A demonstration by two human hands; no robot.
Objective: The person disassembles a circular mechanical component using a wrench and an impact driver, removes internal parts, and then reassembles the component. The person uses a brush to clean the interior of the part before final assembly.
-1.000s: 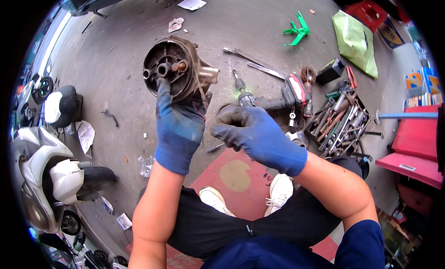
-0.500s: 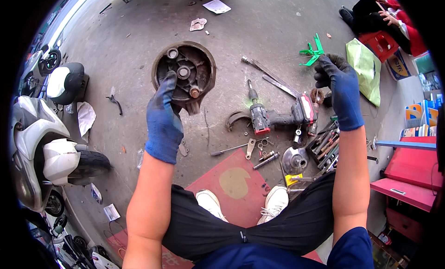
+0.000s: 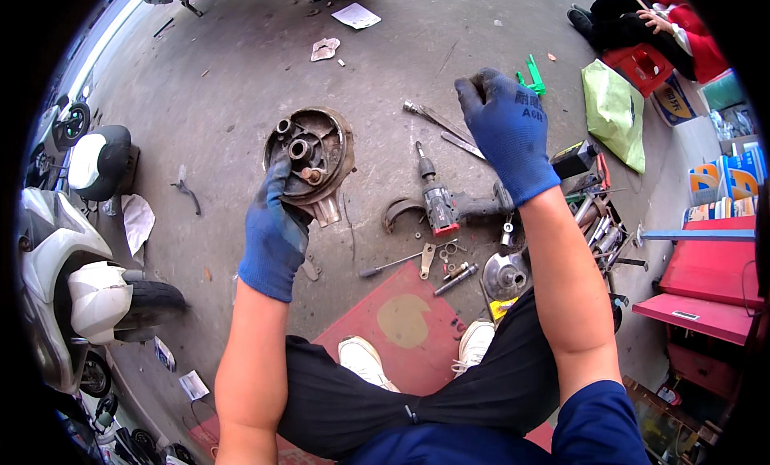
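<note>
My left hand, in a blue glove with a dark palm, grips a round, greasy drum brake plate by its near left side, thumb on its inner face. The plate is tilted, showing a central bore and two posts. To the right, my gloved right hand is raised over the floor with its fingers curled together; whatever they hold, if anything, is hidden. A green plastic piece on the floor shows just beyond that hand. Below and left of it lies a cordless impact driver.
A curved brake shoe, small metal parts and a round metal disc lie near my feet. Hand tools fill a tray at right. Beyond are a light green bag and a seated person. White scooters stand left.
My right hand has moved left and inward, away from beside the green piece. The brake plate has come lower and tilted in my left hand. The view has shifted slightly.
</note>
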